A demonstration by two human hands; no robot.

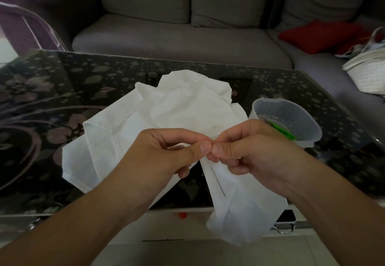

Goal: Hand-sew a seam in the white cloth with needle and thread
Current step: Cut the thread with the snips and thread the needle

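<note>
The white cloth (177, 111) lies crumpled on the dark glass table (52, 90), one end hanging over the near edge. My left hand (166, 153) and my right hand (250, 151) meet thumb to thumb above the cloth's near part. Both pinch the cloth's edge between thumb and fingers at the spot where they touch. A short dark bit of thread (202, 173) shows just below the hands. The needle is too small to make out; the fingertips hide the pinched spot.
A clear plastic container (295, 115) with a green item (285, 132) inside stands right of the cloth. A grey sofa (183, 36) runs behind the table, with a red cushion (320, 34) and striped fabric (368, 74) at the right.
</note>
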